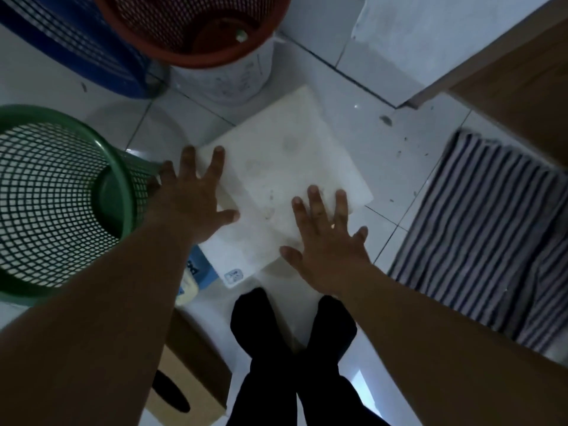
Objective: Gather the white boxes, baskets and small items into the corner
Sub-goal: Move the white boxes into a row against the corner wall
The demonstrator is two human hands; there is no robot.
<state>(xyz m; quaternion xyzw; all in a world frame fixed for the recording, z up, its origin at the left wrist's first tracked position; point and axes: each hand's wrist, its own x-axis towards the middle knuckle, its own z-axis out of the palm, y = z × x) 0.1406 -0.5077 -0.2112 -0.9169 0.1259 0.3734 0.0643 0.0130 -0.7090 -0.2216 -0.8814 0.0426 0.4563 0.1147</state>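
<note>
Your left hand (196,195) and right hand (325,244) lie over the white box (285,161) at centre frame, fingers spread wide and gripping nothing. A green basket (61,195) lies at nine o'clock, a blue basket (76,41) at eleven, a red basket (190,26) at twelve and a striped cloth (479,235) at three.

Glossy white tiled floor (384,142) under me, with dark grout lines running diagonally. The light is dim and everything reads bluish-grey. There's one bright reflection (359,379) on a tile low in my view. Small dark specks (385,119) are scattered on the tiles ahead to my right. Top right, a white wall panel (430,41) comes down to the floor at a corner. Beside it is a brown wooden surface (522,87), door or cabinet side, can't tell which. A grey-and-white striped cloth mat (479,235) lies flat on the floor at my right, just below the wood.
</note>
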